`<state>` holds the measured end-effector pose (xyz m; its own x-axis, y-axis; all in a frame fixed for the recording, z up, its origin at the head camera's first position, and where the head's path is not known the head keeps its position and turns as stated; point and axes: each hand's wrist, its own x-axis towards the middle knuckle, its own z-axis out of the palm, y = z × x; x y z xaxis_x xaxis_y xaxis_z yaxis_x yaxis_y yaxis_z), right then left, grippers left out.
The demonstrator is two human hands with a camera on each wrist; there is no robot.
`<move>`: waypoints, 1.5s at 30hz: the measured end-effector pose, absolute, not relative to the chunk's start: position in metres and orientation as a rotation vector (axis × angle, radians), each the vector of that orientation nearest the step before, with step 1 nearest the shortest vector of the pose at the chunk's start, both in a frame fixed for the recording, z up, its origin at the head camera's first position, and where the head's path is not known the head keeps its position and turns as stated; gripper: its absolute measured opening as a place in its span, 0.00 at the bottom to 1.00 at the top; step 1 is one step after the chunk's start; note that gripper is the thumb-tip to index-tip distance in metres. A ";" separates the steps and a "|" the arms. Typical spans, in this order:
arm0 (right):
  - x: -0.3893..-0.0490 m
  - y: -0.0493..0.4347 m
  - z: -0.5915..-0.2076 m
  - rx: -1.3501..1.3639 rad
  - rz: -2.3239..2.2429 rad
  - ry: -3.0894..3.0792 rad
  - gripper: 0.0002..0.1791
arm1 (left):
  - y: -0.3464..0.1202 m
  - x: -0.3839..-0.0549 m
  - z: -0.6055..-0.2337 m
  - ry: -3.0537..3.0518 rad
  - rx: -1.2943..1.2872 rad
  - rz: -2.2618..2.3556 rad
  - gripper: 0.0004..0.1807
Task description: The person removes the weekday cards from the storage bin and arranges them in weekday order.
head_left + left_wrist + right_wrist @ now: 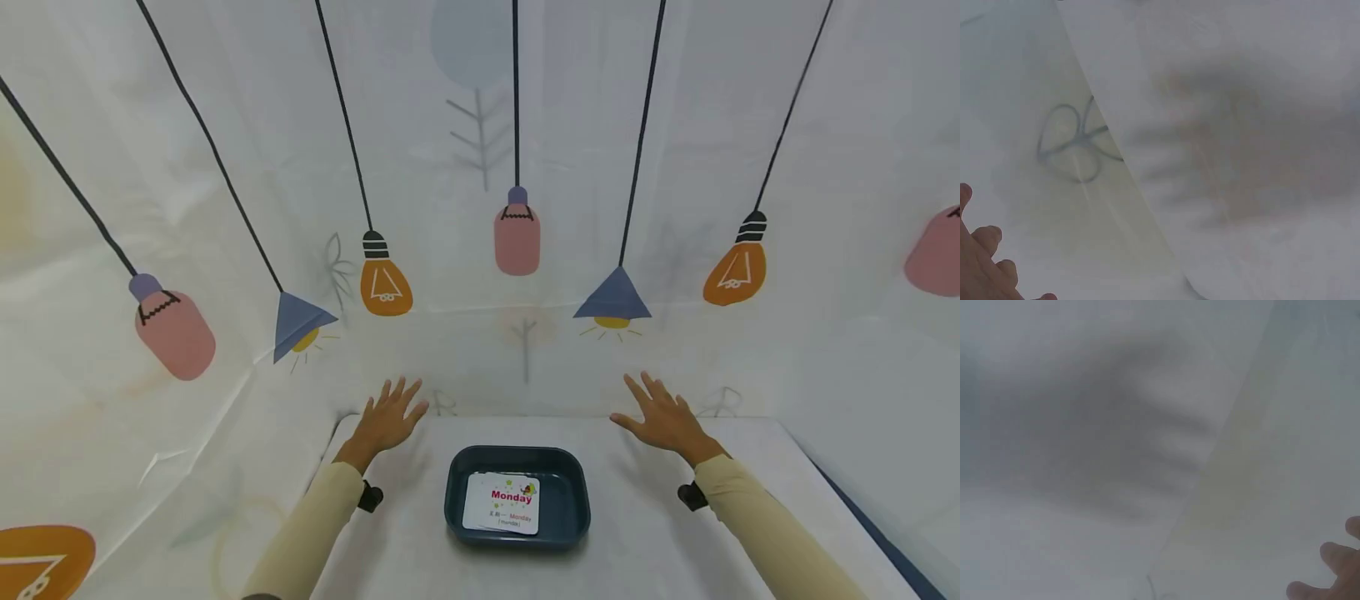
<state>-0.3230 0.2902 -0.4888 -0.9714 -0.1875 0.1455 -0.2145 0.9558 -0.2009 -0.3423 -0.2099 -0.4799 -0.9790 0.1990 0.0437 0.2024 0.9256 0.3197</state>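
Observation:
Both hands are held out over the white table (517,575), fingers spread and holding nothing. My left hand (386,423) is at the table's far left, and my right hand (666,423) is at the far right. Between them and nearer to me sits a dark blue-green rectangular tray (562,540). Inside it lies a small stack of white cards (483,504), the top one printed "Monday" in red. In the left wrist view, fingertips of the left hand (985,265) show at the lower left corner. The right wrist view has fingertips of the right hand (1338,569) at the lower right.
A pale backdrop (450,350) printed with hanging lamps and plants rises behind the table and along its sides. Each wrist carries a dark strap-on device, seen at the left wrist (371,497) and right wrist (692,497). Soft hand shadows fall on the tabletop.

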 end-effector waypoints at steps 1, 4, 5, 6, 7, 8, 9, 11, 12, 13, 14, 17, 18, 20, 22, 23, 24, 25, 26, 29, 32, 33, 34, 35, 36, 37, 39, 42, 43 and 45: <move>-0.323 0.289 -0.489 0.313 0.326 -2.975 0.51 | -0.210 -0.343 -0.482 -3.072 -0.331 -0.515 0.38; -0.322 0.285 -0.490 0.330 0.323 -2.968 0.51 | -0.209 -0.342 -0.485 -3.077 -0.366 -0.516 0.42; -0.323 0.284 -0.490 0.336 0.332 -2.968 0.51 | -0.208 -0.341 -0.485 -3.077 -0.376 -0.532 0.43; -0.323 0.282 -0.490 0.342 0.339 -2.969 0.51 | -0.207 -0.340 -0.485 -3.072 -0.387 -0.553 0.43; -0.323 0.280 -0.489 0.348 0.348 -2.969 0.52 | -0.206 -0.340 -0.486 -3.076 -0.392 -0.560 0.44; -0.323 0.277 -0.489 0.352 0.363 -2.970 0.52 | -0.204 -0.339 -0.487 -3.078 -0.396 -0.580 0.43; -0.323 0.274 -0.488 0.357 0.378 -2.971 0.52 | -0.203 -0.338 -0.488 -3.079 -0.400 -0.594 0.43; -0.323 0.267 -0.489 0.369 0.406 -2.972 0.52 | -0.201 -0.336 -0.491 -3.089 -0.398 -0.639 0.42; -0.322 0.264 -0.489 0.377 0.416 -2.972 0.52 | -0.200 -0.334 -0.493 -3.092 -0.400 -0.663 0.42; -0.322 0.261 -0.490 0.380 0.425 -2.978 0.52 | -0.199 -0.333 -0.496 -3.098 -0.405 -0.690 0.43; -0.321 0.258 -0.491 0.388 0.427 -2.983 0.52 | -0.198 -0.332 -0.498 -3.102 -0.412 -0.716 0.43; -0.320 0.251 -0.495 0.401 0.435 -2.999 0.53 | -0.195 -0.327 -0.504 -3.111 -0.436 -0.787 0.44; -0.320 0.249 -0.495 0.403 0.447 -3.000 0.53 | -0.194 -0.326 -0.506 -3.111 -0.446 -0.805 0.44; -0.319 0.245 -0.496 0.408 0.472 -3.004 0.53 | -0.193 -0.324 -0.509 -3.104 -0.460 -0.835 0.43; -0.318 0.241 -0.495 0.419 0.514 -3.005 0.52 | -0.192 -0.323 -0.511 -3.103 -0.463 -0.867 0.43; -0.318 0.240 -0.494 0.418 0.536 -3.007 0.52 | -0.192 -0.322 -0.511 -3.105 -0.466 -0.882 0.43; -0.318 0.238 -0.493 0.421 0.552 -3.011 0.51 | -0.192 -0.321 -0.512 -3.107 -0.467 -0.901 0.43; -0.318 0.236 -0.492 0.421 0.572 -3.016 0.51 | -0.192 -0.321 -0.512 -3.108 -0.465 -0.920 0.43; -0.318 0.234 -0.492 0.419 0.603 -3.017 0.50 | -0.193 -0.320 -0.513 -3.108 -0.463 -0.944 0.43; -0.318 0.229 -0.491 0.400 0.666 -3.029 0.50 | -0.195 -0.319 -0.515 -3.117 -0.441 -1.004 0.43; -0.319 0.224 -0.492 0.413 0.681 -3.044 0.50 | -0.198 -0.316 -0.518 -3.125 -0.419 -1.071 0.42; -0.318 0.222 -0.492 0.421 0.675 -3.050 0.50 | -0.199 -0.316 -0.519 -3.132 -0.421 -1.088 0.42; -0.318 0.221 -0.493 0.430 0.684 -3.050 0.50 | -0.200 -0.315 -0.521 -3.136 -0.432 -1.100 0.41; -0.319 0.219 -0.493 0.440 0.686 -3.047 0.50 | -0.201 -0.314 -0.523 -3.134 -0.447 -1.121 0.40; -0.319 0.217 -0.494 0.450 0.692 -3.041 0.50 | -0.201 -0.313 -0.525 -3.131 -0.471 -1.141 0.39; -0.319 0.215 -0.494 0.459 0.720 -3.033 0.50 | -0.202 -0.312 -0.527 -3.129 -0.504 -1.161 0.38; -0.317 0.211 -0.494 0.478 0.770 -3.024 0.49 | -0.202 -0.309 -0.532 -3.129 -0.559 -1.220 0.37; -0.315 0.205 -0.495 0.494 0.819 -3.028 0.48 | -0.200 -0.304 -0.540 -3.125 -0.610 -1.383 0.35; -0.314 0.203 -0.496 0.497 0.831 -3.028 0.48 | -0.199 -0.302 -0.542 -3.117 -0.613 -1.449 0.35; -0.313 0.199 -0.496 0.504 0.825 -3.033 0.48 | -0.197 -0.300 -0.547 -3.088 -0.609 -1.589 0.34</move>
